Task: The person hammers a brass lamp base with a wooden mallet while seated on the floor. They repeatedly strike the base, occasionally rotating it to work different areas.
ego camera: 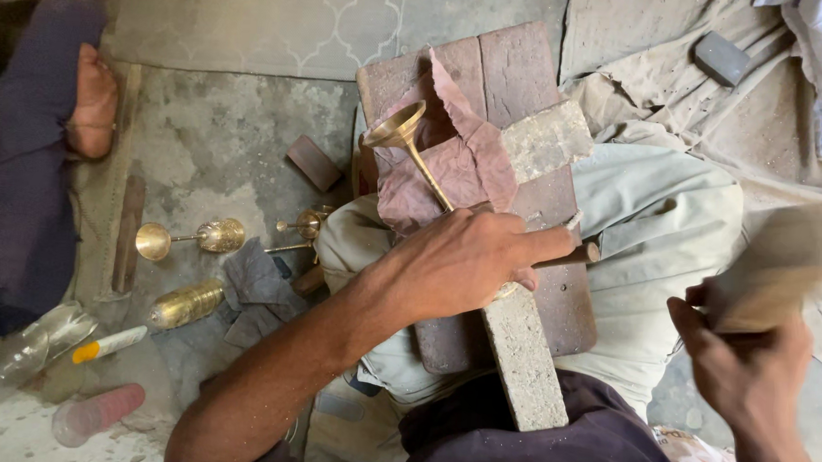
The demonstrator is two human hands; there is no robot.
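Under left hand point(465, 261), goblet point(414, 157) upper-left

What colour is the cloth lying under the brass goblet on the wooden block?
The cloth is a dusty reddish-pink, plain; the head view shows it.

Left hand point(465, 261) pins a slender brass trumpet-shaped stem point(413, 148) and thin rod point(572, 256) on the maroon cloth point(460, 168) over a brick-red block point(520, 69). Right hand point(747, 361) grips a blurred wooden mallet point(779, 266).

The slender brass trumpet-shaped piece point(413, 152) lies on a crumpled reddish cloth point(460, 164) atop the dark wooden block point(510, 69); brass goblets point(189, 238) lie on the floor to its left.
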